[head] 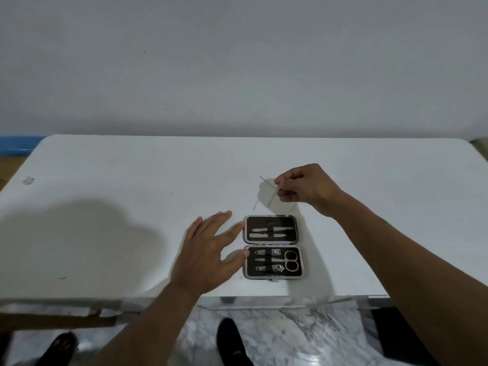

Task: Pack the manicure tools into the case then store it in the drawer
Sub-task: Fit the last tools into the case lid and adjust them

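Note:
A black manicure case (272,247) lies open flat on the white table (132,194), near its front edge. Its far half holds two slim metal tools. Its near half holds small scissors (290,261), clippers and a file under elastic straps. My right hand (306,186) hovers just beyond the case, fingers pinched on a thin metal tool (271,198) lifted above the table. Another thin metal tool (265,180) lies on the table under that hand. My left hand (208,249) rests flat with fingers spread, its fingertips touching the case's left edge.
A plain grey wall stands behind the table. Below the front edge I see a marble floor (290,336), my feet, and a brown wooden strip at the lower left. A blue object (18,145) shows past the table's far left corner.

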A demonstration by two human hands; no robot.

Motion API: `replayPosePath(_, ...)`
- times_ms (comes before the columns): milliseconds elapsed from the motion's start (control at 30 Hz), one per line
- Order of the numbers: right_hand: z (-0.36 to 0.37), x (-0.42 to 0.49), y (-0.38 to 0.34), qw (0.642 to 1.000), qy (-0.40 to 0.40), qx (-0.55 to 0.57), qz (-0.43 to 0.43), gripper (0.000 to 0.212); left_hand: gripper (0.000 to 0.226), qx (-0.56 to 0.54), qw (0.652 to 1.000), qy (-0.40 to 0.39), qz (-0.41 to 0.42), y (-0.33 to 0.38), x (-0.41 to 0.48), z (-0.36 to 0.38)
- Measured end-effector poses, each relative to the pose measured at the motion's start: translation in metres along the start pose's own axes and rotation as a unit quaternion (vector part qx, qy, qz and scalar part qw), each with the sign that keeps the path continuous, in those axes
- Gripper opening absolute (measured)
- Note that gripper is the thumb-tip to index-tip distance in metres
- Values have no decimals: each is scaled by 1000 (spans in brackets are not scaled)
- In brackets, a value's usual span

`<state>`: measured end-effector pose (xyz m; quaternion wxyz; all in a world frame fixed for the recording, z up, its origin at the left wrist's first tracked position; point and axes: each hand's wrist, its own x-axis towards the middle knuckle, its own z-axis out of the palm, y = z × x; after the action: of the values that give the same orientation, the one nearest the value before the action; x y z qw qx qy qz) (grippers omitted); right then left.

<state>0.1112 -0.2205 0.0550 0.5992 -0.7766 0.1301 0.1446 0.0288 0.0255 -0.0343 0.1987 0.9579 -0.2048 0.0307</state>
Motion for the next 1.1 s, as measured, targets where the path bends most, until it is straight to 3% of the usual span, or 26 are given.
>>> replayPosePath(167, -15, -27, 21, 1000, 12, -20, 0, 16, 60, 3, 1000, 5, 2, -1, -1, 1)
replayPosePath(533, -19, -54, 51, 989, 98, -93, -53, 8, 67, 21, 1000, 2, -1, -1, -2, 4)
replayPosePath(833, -17, -48, 57, 960, 101, -254, -62, 2, 66, 28, 1000, 5, -3, -1, -1, 5)
replayPosePath(1100, -13, -48, 51, 921, 58, -377, -86, 7, 65, 27, 1000, 14, -1, -1, -1, 5)
